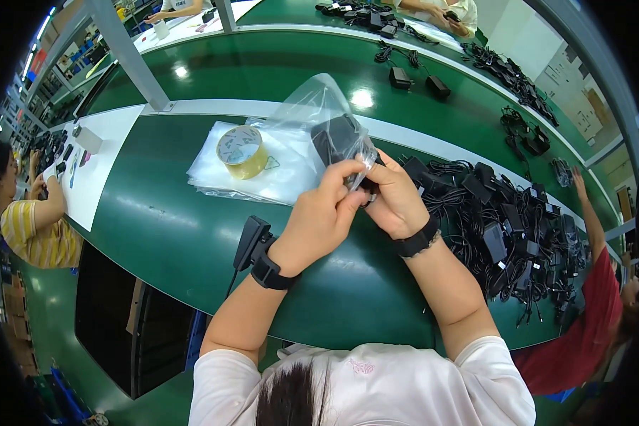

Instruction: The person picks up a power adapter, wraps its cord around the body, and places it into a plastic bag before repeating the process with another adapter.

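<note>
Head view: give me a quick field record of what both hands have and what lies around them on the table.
left hand: pinches the mouth of the clear plastic bag
right hand: grips the same bag from the other side
bag contents: black power adapter
behind hands: roll of yellowish tape on a stack of clear bags
right of hands: pile of black adapters and cables
surface: green table
</note>
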A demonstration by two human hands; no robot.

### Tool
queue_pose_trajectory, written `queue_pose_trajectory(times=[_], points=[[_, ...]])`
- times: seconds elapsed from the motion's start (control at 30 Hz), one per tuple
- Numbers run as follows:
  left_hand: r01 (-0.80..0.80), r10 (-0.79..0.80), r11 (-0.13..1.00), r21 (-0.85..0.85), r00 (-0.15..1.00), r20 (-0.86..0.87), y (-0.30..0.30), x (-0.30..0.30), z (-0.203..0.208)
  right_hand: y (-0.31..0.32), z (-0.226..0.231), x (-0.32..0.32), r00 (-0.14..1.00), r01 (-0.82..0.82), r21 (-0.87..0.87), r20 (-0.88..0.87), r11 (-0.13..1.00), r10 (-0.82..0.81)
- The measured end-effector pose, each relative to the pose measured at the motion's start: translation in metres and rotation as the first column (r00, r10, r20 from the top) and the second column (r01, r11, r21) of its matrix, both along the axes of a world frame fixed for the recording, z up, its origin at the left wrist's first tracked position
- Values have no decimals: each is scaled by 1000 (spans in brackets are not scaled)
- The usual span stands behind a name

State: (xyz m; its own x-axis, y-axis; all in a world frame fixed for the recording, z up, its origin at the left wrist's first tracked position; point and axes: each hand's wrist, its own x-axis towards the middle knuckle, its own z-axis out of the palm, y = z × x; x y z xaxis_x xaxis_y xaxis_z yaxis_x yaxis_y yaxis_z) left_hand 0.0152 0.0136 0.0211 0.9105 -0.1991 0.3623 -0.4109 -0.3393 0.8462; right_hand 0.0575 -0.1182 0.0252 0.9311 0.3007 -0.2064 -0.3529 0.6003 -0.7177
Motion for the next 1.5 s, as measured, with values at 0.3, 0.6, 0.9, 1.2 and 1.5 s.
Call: queue_pose_trajectory(times=[0.3, 0.6, 0.9, 1.2, 1.5], points=[[-155, 12, 974, 164, 761, 649, -3, -4, -10, 17, -29, 12, 399, 630, -498, 866, 596, 301], [-311, 287, 950, -16, 854, 434, 9, -14, 9, 17, -2, 7, 914, -74, -209, 377, 975, 150], [-115, -158, 594, -796, 954, -256, 41, 26, -26, 18, -18, -9, 743, 194, -550, 623, 812, 245], [-83, -237, 475, -876, 947, -218, -4, 17, -47, 30, -27, -12, 794, 318, -404, 608, 858, -7], [-196, -289, 348, -917, 908, -304, 30, 27, -22, 11, -33, -3, 799, 164, -487, 576, 858, 173]])
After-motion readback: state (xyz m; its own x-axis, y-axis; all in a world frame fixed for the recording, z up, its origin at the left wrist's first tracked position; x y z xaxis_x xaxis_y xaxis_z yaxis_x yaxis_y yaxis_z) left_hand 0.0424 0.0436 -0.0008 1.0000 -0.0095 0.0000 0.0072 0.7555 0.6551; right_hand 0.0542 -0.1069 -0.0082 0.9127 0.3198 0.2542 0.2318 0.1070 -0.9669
